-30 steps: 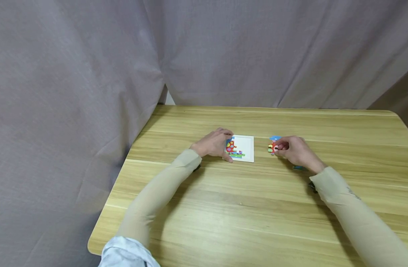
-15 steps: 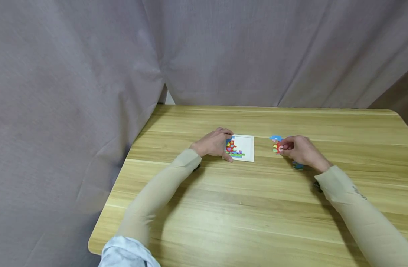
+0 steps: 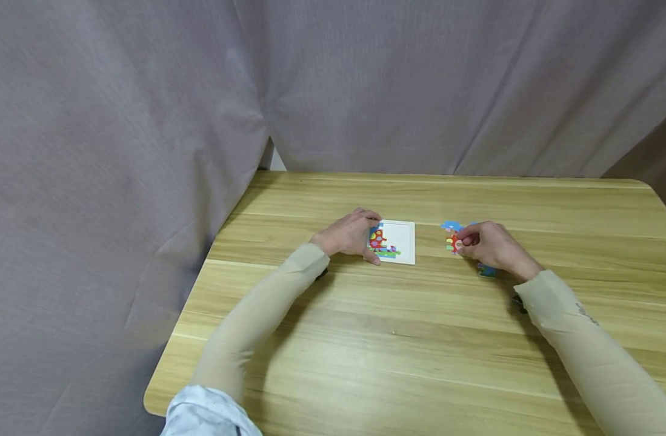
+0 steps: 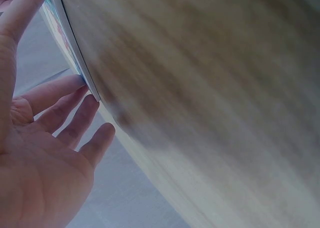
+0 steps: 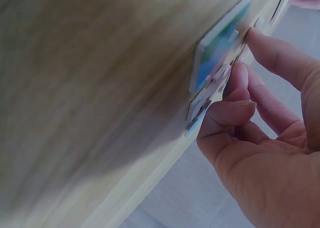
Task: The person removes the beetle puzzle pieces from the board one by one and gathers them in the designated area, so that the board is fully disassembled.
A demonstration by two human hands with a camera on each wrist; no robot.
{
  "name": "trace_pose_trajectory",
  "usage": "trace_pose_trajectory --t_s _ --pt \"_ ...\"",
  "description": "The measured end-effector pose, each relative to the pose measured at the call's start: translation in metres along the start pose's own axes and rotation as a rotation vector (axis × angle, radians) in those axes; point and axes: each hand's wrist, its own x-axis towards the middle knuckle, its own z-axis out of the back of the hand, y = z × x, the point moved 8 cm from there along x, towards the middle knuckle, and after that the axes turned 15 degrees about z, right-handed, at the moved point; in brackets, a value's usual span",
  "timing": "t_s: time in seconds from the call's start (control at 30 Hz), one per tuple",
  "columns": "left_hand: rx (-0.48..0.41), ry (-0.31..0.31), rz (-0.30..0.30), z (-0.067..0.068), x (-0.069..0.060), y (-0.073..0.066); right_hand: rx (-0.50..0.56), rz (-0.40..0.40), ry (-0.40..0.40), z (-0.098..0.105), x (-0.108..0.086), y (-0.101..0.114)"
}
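In the head view, my left hand (image 3: 346,234) holds the white puzzle tray (image 3: 408,243) by its left side, thumb at the near edge and fingers at the far edge. Joined pieces with a red spotted picture (image 3: 377,238) fill the tray's left and lower part. To the right, my right hand (image 3: 491,247) pinches a red puzzle piece (image 3: 454,244) between thumb and fingertips, low over the table. Blue puzzle pieces (image 3: 450,225) lie just beyond it, partly hidden by the fingers. A blue-green puzzle piece (image 3: 486,271) rests under the right wrist, and shows larger in the right wrist view (image 5: 220,48).
Both hands work over a wood-grain table (image 3: 333,339). A grey curtain (image 3: 365,85) hangs along its back and left side. Bare table lies between the tray and the loose pieces.
My right hand has shifted slightly right with the red puzzle piece, which has moved away from the tray. The left hand and the tray have stayed in place.
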Motion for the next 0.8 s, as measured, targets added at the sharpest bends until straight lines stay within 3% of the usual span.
trace_pose_trajectory --t_s 0.3,0.57,0.8 --pt "-0.01 0.003 0.005 0.0 0.001 -0.001 0.017 0.025 -0.013 -0.002 0.0 0.018" --pt "-0.008 -0.002 0.0 0.001 0.001 -0.001 -0.004 0.131 -0.001 -0.019 0.011 0.054" --pt "-0.008 -0.004 -0.001 0.0 0.0 -0.001 0.015 0.149 0.002 -0.041 0.029 0.072"
